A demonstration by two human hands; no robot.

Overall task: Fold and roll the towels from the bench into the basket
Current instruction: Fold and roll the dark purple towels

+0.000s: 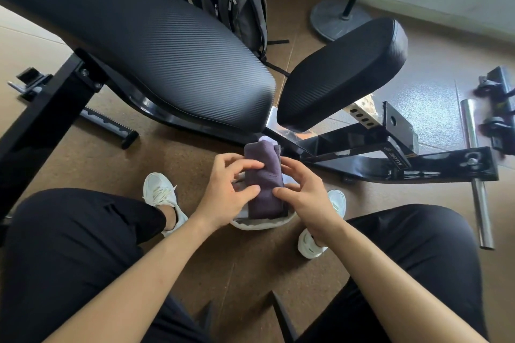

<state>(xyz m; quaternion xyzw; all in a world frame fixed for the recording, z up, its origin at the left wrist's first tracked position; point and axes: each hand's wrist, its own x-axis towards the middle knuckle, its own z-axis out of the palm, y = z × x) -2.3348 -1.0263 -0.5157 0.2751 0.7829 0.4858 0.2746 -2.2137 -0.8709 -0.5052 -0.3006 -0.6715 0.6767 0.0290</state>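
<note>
Head view: at lower centre the left hand and right hand clasp one rolled purple towel from either side, likely to keep the roll tight while seating it in the one white basket on the floor. The desk, upper left, shows two pads and no towels.

Black trousers; white laced trainers; forearms bare.

Only lettering I'm spotting is a small white brand mark sitting on the black bench frame near the floor. It's showing upside down and coming out too small and blurry to read.
</note>
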